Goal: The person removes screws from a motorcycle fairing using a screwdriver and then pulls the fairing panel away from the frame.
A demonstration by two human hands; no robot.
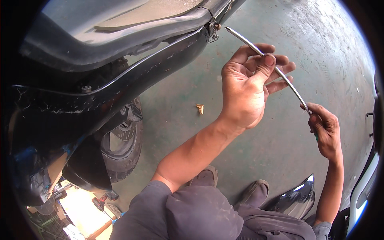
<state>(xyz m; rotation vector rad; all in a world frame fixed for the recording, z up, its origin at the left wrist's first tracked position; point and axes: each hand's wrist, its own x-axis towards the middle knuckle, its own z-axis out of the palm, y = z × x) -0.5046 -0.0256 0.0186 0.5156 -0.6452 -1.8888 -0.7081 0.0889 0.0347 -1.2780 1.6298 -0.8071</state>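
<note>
A long thin metal rod (295, 93) slants across the view, its bare tip near loose wiring (213, 31) at the end of a scooter's footboard. My left hand (248, 86) pinches the rod between thumb and forefinger, with the other fingers spread loosely behind it. Farther down, my right hand (326, 130) is closed around the rod's lower end. A bit of green shows under that palm; the rest of the end is hidden. On the left stands the scooter's scratched black body panel (132, 86), apart from both hands.
Below the panel is a wheel (134, 148) with a brake disc. A red and black power tool (99, 203) lies by a cardboard box (82, 210) at lower left. A glossy black panel (298, 196) lies near my shoes. A yellowish scrap (199, 109) is on the green floor.
</note>
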